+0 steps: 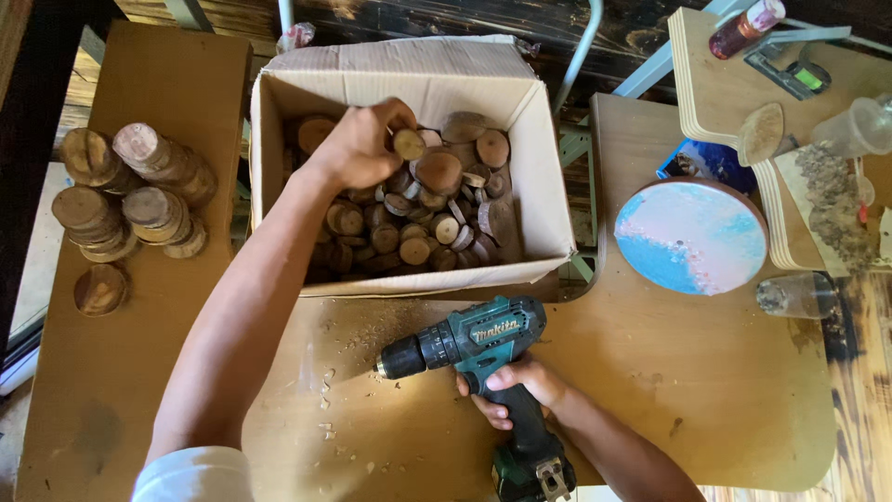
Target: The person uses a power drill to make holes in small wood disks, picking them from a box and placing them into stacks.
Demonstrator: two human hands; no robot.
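1. Stacks of round brown wood slices with bark edges (130,191), far left, piled on the light wooden side board (177,74). Well apart from both your hands.

2. Your left hand (358,144), reached into the open cardboard box (548,186). Grip: fingers curled shut around a small round wood slice (408,143), which shows at your fingertips, above the heap.

3. Heap of small round wood slices (418,218) filling the box floor, just under and to the right of your left hand. Handling, as a judgement: each slice light, stiff and dry, with rough bark that resists slipping; thin ones may split if squeezed across the grain. Best taken by the rim, thumb against fingers, faces left free.

4. Wood shavings (325,381) scattered on the plywood table (706,390), in front of the box.

5. Teal and black cordless drill (465,344), lying across the table, chuck pointing left. Your right hand (511,386) is closed round its handle. Heavier than the slices, battery-weighted at the base.

6. Round board painted pink, white and blue (689,237), flat on the table, right of the box.

7. Clear plastic cup lying on its side (794,296), near the table's right edge.

8. Raised plywood shelf (706,102), far right, carrying a small red-brown bottle (743,28) and an oval wood slice (762,133).
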